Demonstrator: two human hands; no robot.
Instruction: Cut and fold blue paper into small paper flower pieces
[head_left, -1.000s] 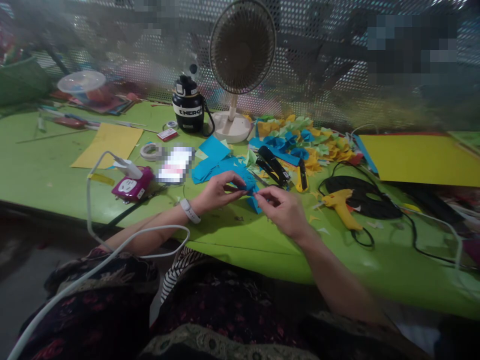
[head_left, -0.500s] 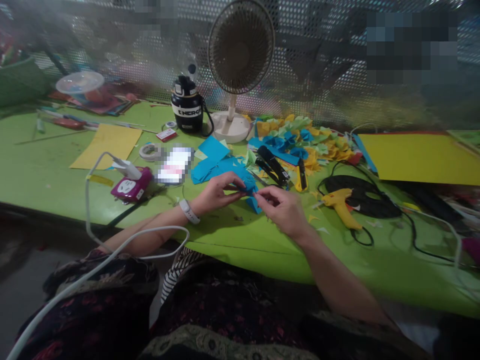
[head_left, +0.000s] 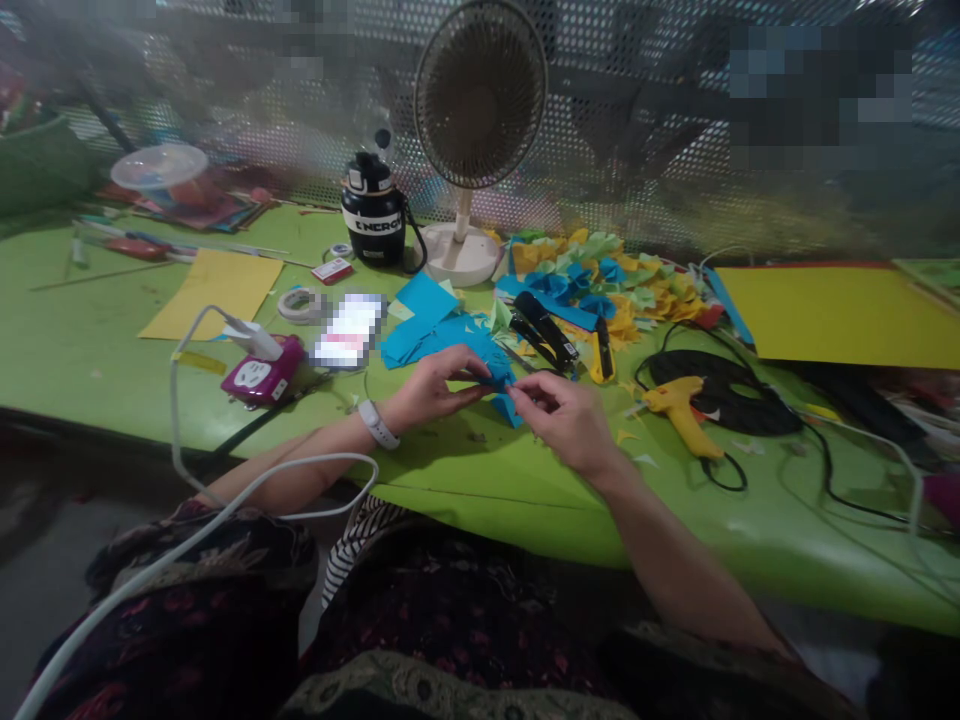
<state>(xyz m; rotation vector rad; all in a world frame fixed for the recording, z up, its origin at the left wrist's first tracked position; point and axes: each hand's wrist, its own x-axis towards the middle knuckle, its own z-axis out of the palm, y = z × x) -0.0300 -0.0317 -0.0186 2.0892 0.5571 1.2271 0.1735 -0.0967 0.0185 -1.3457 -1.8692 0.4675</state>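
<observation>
My left hand [head_left: 439,385] and my right hand [head_left: 562,420] meet over the green table [head_left: 112,350], both pinched on a small folded piece of blue paper [head_left: 501,378]. The left fingers grip its left side, the right fingertips hold its lower right corner. A white watch sits on my left wrist. More blue paper sheets [head_left: 420,325] lie just behind the hands.
A yellow glue gun [head_left: 679,410] and black cable lie to the right. A black stapler [head_left: 547,325], folded coloured papers [head_left: 600,275], a fan [head_left: 476,130], a black jug [head_left: 373,215], tape roll [head_left: 300,300], pink power adapter [head_left: 262,372] and yellow sheets [head_left: 840,315] surround the work spot.
The hands stay at the same spot; the fingers shift only slightly on the blue paper.
</observation>
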